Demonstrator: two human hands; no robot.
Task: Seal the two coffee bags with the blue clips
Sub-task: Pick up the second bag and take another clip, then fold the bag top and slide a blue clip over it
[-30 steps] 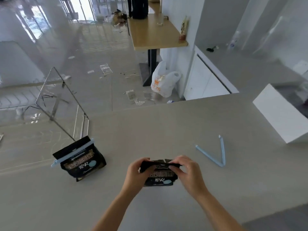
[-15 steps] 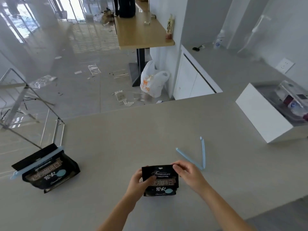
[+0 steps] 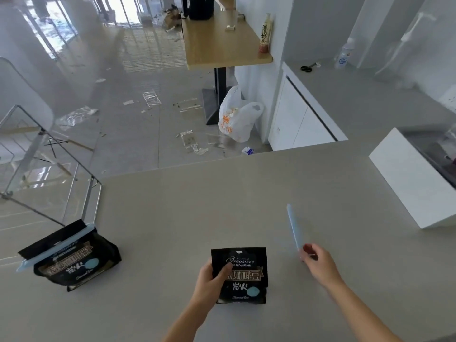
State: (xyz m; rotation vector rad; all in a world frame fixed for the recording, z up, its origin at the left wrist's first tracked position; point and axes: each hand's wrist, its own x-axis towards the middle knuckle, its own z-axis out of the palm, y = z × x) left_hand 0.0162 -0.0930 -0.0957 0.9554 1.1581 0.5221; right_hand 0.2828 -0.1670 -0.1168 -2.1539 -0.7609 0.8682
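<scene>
A black coffee bag [image 3: 243,277] stands upright near the front of the grey counter, with no clip on it, and my left hand [image 3: 209,280] grips its left side. To its right my right hand [image 3: 317,261] pinches the near end of a light blue clip [image 3: 293,227], which points away from me and looks blurred. At the far left a second black coffee bag [image 3: 76,262] leans back, with another blue clip [image 3: 56,245] closed across its folded top.
A white box [image 3: 409,178] stands on the counter at the right, open on its far side. The counter's [image 3: 222,206] far edge drops to a littered floor. A glass panel on metal posts [image 3: 49,154] stands beyond the left corner.
My right hand let go of the bag's top, moved right and took hold of the blue clip, which now looks like a single strip. My left hand still holds the bag, now unfolded and upright.
</scene>
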